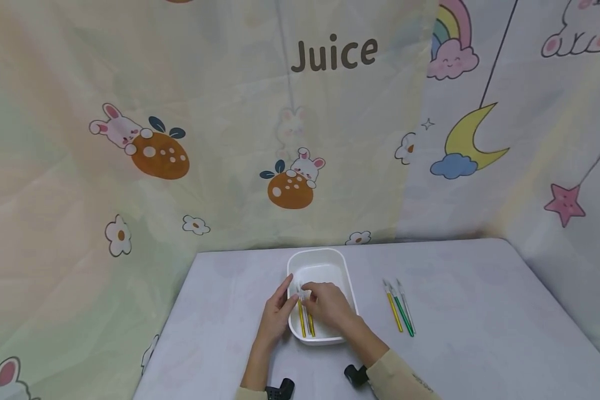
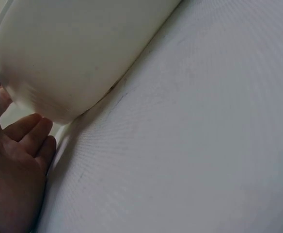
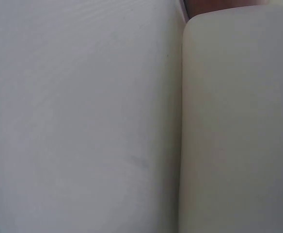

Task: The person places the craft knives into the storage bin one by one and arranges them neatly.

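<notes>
A white tray (image 1: 321, 256) stands at the back of the table, its long side running away from me. My left hand (image 1: 275, 316) holds its left wall, thumb over the rim. The left wrist view shows the other fingers (image 2: 35, 136) of that hand curled against the outside. Inside the tray lie slim pens (image 1: 302, 325) in yellow and silver-white, side by side along the left wall. My right hand (image 1: 330, 304) reaches in over the right rim, fingers curled, and pinches the upper end of a pen; its fingertips partly hide the pens' tops.
Right of the tray, several more slim pens (image 1: 400, 311), yellow, green and silver, with pointed pale ends, lie loosely together on the white table (image 1: 480, 328). A printed cloth backdrop (image 1: 230, 111) rises right behind the table. Black cameras (image 1: 356, 375) sit at both wrists.
</notes>
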